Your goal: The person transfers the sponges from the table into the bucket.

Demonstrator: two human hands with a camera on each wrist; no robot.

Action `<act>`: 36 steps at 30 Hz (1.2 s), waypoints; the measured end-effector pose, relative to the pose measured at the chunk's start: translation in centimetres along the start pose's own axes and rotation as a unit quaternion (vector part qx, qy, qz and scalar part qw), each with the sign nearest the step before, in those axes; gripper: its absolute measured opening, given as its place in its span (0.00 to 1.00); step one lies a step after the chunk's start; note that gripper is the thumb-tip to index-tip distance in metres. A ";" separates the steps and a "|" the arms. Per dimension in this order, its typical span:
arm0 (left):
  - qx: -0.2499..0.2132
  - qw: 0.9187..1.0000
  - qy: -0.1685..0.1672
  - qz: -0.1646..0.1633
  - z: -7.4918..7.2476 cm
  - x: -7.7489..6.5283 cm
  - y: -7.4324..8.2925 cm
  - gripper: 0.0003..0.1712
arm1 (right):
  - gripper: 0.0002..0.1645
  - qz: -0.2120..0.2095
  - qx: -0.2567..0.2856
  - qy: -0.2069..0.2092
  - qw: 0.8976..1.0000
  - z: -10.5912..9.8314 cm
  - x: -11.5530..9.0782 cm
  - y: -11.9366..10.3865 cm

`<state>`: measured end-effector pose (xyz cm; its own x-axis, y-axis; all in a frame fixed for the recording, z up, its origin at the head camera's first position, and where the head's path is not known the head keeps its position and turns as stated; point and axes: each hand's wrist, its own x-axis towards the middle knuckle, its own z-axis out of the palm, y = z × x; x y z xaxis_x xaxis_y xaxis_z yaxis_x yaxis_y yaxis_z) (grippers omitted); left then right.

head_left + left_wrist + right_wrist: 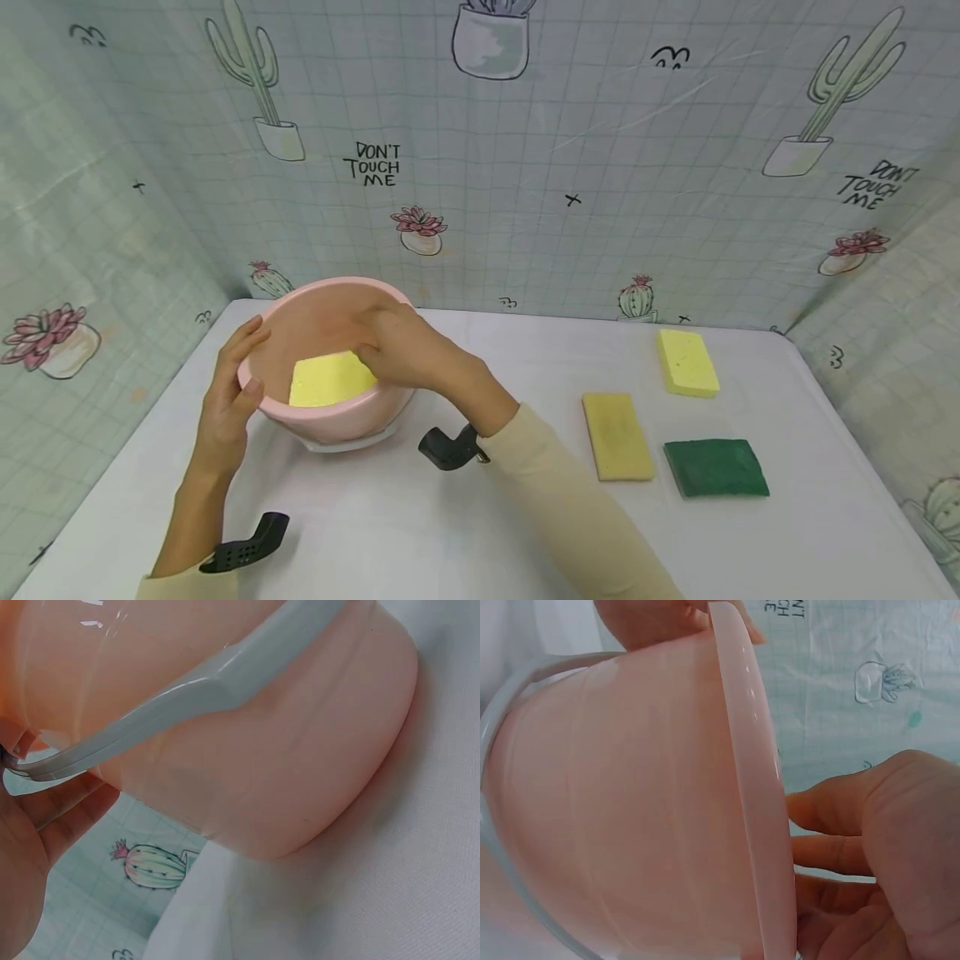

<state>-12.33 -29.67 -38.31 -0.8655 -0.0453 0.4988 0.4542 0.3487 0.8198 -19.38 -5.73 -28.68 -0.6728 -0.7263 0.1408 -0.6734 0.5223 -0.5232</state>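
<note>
A pink bucket (pixel 345 425) with a grey handle (pixel 202 694) stands on the white table at the left. My left hand (pixel 228 400) holds its left rim, thumb at the near side and fingers at the back. In the left wrist view, fingers show against the outside wall. My right hand (pixel 412 346) reaches over the right rim into the bucket. A yellow sponge (pixel 326 382) is inside, its lower part hidden by the front rim. My right thumb overlaps its upper right corner; whether that hand grips it I cannot tell.
Right of the bucket, a mustard sponge (pixel 618 437), a light yellow sponge (pixel 687 363) and a dark green scouring pad (pixel 716 468) lie flat on the white table (pixel 525 358). A cactus-print curtain (pixel 525 142) encloses the back and sides.
</note>
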 end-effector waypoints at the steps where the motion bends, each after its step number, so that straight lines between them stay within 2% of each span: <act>1: 0.002 1.000 -0.001 0.000 0.0 0.0 0.0 0.31 | 0.12 0.004 0.003 0.005 1.000 -0.1 -0.1 0.1; 5: 0.005 1.000 -0.003 0.003 0.0 0.0 -0.1 0.31 | 0.23 0.005 0.014 0.027 1.000 -0.7 -0.7 0.4; 11: 0.009 1.000 -0.002 -0.001 0.0 0.0 -0.1 0.32 | 0.23 -0.020 0.026 0.061 0.998 -1.2 -1.9 1.1; 18: 0.013 1.000 0.000 -0.008 -0.1 0.0 -0.3 0.32 | 0.22 -0.024 0.038 0.083 0.996 -1.8 -3.7 1.8; 25: 0.015 1.000 0.001 -0.003 0.0 0.0 -0.2 0.32 | 0.21 -0.003 0.031 0.095 0.995 -2.1 -5.6 3.2; 32: 0.031 0.999 0.004 -0.017 0.0 -0.1 0.0 0.32 | 0.22 0.010 0.026 0.109 0.994 -2.1 -7.7 5.1; 36: 0.025 1.000 0.003 -0.017 0.1 0.0 0.0 0.32 | 0.21 0.018 0.030 0.119 0.992 -2.1 -8.9 6.3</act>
<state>-12.32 -29.60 -38.34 -0.8787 -0.0641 0.4731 0.4136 0.3928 0.8214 -18.27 4.96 -31.49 -0.7545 -0.5772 0.3124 -0.6328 0.5136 -0.5794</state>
